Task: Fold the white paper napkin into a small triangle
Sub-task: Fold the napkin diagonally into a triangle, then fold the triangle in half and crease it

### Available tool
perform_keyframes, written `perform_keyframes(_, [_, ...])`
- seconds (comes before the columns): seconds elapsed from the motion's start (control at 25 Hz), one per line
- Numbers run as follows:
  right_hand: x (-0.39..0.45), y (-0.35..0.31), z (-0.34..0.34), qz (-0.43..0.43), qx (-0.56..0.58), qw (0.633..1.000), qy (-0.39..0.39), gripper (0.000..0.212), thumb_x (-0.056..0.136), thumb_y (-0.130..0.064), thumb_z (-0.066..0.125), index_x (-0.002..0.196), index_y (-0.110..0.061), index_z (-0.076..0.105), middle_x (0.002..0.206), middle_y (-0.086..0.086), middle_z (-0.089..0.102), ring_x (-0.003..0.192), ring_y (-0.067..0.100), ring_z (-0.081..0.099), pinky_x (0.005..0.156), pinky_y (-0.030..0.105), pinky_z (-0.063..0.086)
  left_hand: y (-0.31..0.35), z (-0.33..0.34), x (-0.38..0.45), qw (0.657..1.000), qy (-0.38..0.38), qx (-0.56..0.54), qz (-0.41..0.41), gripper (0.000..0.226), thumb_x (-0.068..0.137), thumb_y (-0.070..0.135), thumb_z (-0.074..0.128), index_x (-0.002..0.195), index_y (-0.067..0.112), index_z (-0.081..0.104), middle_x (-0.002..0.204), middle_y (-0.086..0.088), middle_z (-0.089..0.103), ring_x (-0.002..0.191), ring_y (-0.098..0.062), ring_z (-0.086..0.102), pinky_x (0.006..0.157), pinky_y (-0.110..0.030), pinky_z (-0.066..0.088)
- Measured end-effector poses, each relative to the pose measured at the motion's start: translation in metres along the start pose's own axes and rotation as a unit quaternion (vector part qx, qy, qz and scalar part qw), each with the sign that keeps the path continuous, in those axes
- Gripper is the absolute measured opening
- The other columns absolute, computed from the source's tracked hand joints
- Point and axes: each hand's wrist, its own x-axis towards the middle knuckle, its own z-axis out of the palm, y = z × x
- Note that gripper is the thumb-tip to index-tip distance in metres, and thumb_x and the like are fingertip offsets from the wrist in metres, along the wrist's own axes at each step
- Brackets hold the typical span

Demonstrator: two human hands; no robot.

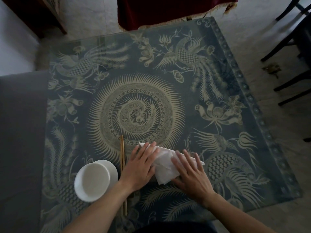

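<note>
The white paper napkin (164,163) lies partly folded on the glass-topped table (218,84), near its front edge. My left hand (140,167) rests flat on the napkin's left part, fingers spread, covering that side. My right hand (190,172) presses flat on its right part, fingers slightly blurred. A pointed corner of the napkin sticks out past my right fingers, and a lower corner shows between my two wrists. Neither hand grips the paper; both lie palm down on it.
A white bowl on a small white plate (94,179) stands left of my left hand. A pair of wooden chopsticks (122,165) lies between bowl and napkin. A dark red chair (168,10) stands at the far edge; black chair legs (286,47) at right.
</note>
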Motion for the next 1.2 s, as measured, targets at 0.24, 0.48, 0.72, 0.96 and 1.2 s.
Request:
perform_keyframes(0.24, [-0.026,-0.01,0.017,-0.137,-0.028,0.989,0.04,0.044,0.09,-0.044,0.06,0.128,-0.021,0.062,0.144,0.004,0.051,0.137,0.029,0.041,0.109,0.052,0.03,0.007,0.017,-0.063,0.984,-0.005,0.0,0.181,0.041,0.09,0.028,0.054,0.13,0.021,0.054,0.133,-0.001,0.053,0.122,-0.024,0.048,0.104,-0.041,0.036])
perform_keyframes(0.48, [-0.038,-0.013,0.02,-0.122,-0.049,0.991,0.027,0.05,0.091,-0.042,0.054,0.134,-0.017,0.058,0.144,0.004,0.052,0.138,0.03,0.039,0.107,0.053,0.03,0.013,0.025,-0.084,0.989,-0.062,0.025,0.135,0.062,0.087,0.034,0.054,0.146,0.02,0.041,0.148,0.001,0.044,0.132,-0.023,0.043,0.107,-0.046,0.034])
perform_keyframes(0.72, [-0.037,-0.026,0.018,-0.094,-0.047,0.994,0.017,0.057,0.09,-0.041,0.052,0.142,-0.017,0.049,0.151,0.001,0.043,0.141,0.032,0.032,0.107,0.055,0.028,0.02,0.028,-0.086,0.992,-0.073,0.011,0.098,0.066,0.085,0.032,0.053,0.148,0.017,0.037,0.148,-0.001,0.042,0.135,-0.024,0.039,0.111,-0.048,0.033])
perform_keyframes(0.96, [-0.037,-0.035,0.02,-0.07,-0.046,0.996,0.022,0.056,0.091,-0.039,0.051,0.143,-0.018,0.048,0.152,0.002,0.041,0.142,0.032,0.03,0.107,0.057,0.027,0.025,0.026,-0.089,0.996,-0.04,-0.004,0.079,0.062,0.084,0.03,0.053,0.144,0.018,0.042,0.146,-0.002,0.044,0.136,-0.023,0.038,0.115,-0.044,0.028])
perform_keyframes(1.2, [-0.038,-0.037,0.021,-0.053,-0.029,0.995,0.074,0.045,0.092,-0.036,0.051,0.13,-0.014,0.061,0.138,0.006,0.058,0.132,0.029,0.047,0.106,0.053,0.034,0.027,0.024,-0.093,0.998,-0.03,-0.01,0.062,0.061,0.087,0.029,0.052,0.146,0.015,0.041,0.143,-0.004,0.047,0.135,-0.023,0.041,0.114,-0.043,0.032])
